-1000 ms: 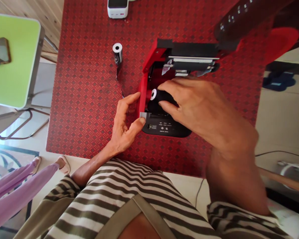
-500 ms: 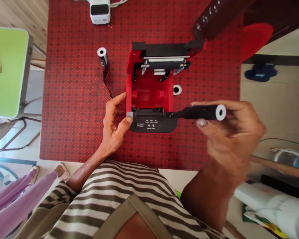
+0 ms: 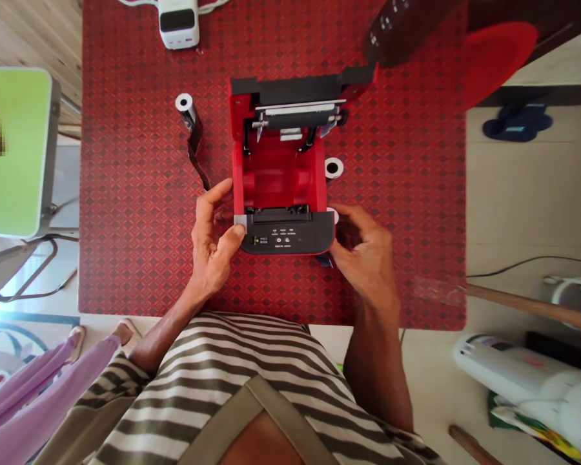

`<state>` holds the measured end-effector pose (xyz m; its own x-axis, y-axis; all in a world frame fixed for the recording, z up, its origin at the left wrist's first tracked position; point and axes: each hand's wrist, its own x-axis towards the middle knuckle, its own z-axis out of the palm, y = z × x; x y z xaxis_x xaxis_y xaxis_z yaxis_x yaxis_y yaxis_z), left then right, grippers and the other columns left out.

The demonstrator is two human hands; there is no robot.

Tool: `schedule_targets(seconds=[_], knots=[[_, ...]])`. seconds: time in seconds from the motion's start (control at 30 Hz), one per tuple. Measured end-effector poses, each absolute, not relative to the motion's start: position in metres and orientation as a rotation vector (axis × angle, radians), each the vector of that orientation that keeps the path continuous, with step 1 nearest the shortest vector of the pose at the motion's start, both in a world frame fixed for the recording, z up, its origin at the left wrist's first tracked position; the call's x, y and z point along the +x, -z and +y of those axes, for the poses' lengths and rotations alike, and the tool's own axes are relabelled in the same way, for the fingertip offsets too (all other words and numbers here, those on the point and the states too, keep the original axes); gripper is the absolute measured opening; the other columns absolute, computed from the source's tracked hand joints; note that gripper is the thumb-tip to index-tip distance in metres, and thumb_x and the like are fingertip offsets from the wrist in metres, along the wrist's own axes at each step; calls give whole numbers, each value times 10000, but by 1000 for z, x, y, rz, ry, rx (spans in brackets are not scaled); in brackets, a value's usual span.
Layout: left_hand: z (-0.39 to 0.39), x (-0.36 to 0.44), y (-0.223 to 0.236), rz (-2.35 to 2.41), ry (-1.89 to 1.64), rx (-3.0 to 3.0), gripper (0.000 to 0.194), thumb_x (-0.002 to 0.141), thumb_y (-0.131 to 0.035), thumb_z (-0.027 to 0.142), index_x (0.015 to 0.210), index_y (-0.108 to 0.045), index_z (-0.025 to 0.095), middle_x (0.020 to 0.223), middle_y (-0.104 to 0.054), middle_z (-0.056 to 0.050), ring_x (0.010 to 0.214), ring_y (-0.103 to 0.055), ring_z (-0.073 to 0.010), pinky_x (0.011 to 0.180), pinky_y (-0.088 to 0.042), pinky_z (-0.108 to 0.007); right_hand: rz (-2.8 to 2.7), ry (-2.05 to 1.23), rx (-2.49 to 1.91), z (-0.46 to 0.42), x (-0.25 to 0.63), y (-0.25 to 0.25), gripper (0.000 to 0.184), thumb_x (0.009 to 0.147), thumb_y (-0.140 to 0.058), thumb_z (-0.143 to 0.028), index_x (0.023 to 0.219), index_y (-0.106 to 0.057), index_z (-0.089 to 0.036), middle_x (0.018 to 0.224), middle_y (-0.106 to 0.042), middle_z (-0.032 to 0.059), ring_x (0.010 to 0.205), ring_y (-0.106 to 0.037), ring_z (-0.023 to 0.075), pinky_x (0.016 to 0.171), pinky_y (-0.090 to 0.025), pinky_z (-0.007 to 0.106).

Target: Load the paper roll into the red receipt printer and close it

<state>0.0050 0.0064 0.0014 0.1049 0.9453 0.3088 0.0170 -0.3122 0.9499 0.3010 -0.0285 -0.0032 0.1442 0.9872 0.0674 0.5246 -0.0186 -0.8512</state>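
In front of me a red and black label printer point(image 3: 290, 234) stands with its lid raised and its red inner bay showing. My left hand point(image 3: 213, 242) grips the printer's front left corner, thumb on top and fingers along the side. Beside the front right corner, my right hand point(image 3: 365, 248) curls round a black ribbon roll point(image 3: 334, 216); only its white end shows, and fingers and printer hide the rest. A dark strip point(image 3: 324, 260) pokes out under the printer's front edge. Another roll point(image 3: 334, 168) stands at the printer's right side.
Left of the printer stands a ribbon roll point(image 3: 186, 110) with a dark tail trailing toward me. A white charger point(image 3: 179, 29) with cables lies at the back of the red-patterned table point(image 3: 135, 258). A dark bottle point(image 3: 392, 32) is at the back right. Another person's legs point(image 3: 43, 381) show lower left.
My right hand has brought the ribbon roll left and down from in front of me to beside the printer's front right corner. My left hand keeps its hold. The whole view has shifted slightly.
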Motion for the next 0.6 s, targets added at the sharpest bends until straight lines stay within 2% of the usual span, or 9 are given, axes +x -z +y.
schedule_targets(seconds=[0.1,0.17,0.23,0.37,0.5,0.6], knots=[[7,5,1,991,-1369,1523,637,1262,-800,668,1836,-724,403,1645,-844,-83,1451,-857,-347,1225,-750,-489,-1487,-874,-1668,-33,309,-4,483,1051,-885,-402,1530,-892,-338,1456,-972,66,1165,-945,300,1117,-778,536],[7,6,2,990,-1383,1512,640,1257,-807,670,1828,-733,392,1639,-851,-83,1448,-860,-350,1220,-753,-488,-1472,-952,-1651,-38,319,-11,584,1027,-876,-354,1612,-874,-348,1566,-948,78,1178,-956,296,1158,-783,550],[7,7,3,999,-1387,1499,646,1253,-804,690,1822,-737,392,1649,-851,-80,1473,-852,-361,1226,-759,-507,-1438,-943,-1650,-38,330,-19,556,1024,-835,-292,1575,-901,-338,1510,-968,86,1177,-964,288,1157,-788,535],[7,7,5,1015,-1367,1509,669,1251,-794,740,1836,-717,425,1664,-845,-64,1491,-840,-368,1226,-762,-570,-1358,-776,-1684,-14,344,-28,338,1062,-863,-285,1389,-947,-297,1247,-994,104,1161,-955,288,1110,-783,512],[6,7,1,1008,-1359,1507,643,1264,-789,725,1819,-727,405,1654,-844,-85,1485,-846,-379,1194,-759,-591,-1437,-719,-1625,35,335,-16,470,939,-986,-263,1405,-924,-271,1348,-980,131,1125,-916,286,1014,-753,479],[5,6,-1,1017,-1354,1496,623,1268,-792,697,1812,-732,401,1637,-847,-92,1474,-847,-380,1185,-755,-566,-1549,-706,-1618,62,320,-3,365,916,-984,-234,1267,-913,-301,1280,-974,94,1069,-857,262,956,-695,435]])
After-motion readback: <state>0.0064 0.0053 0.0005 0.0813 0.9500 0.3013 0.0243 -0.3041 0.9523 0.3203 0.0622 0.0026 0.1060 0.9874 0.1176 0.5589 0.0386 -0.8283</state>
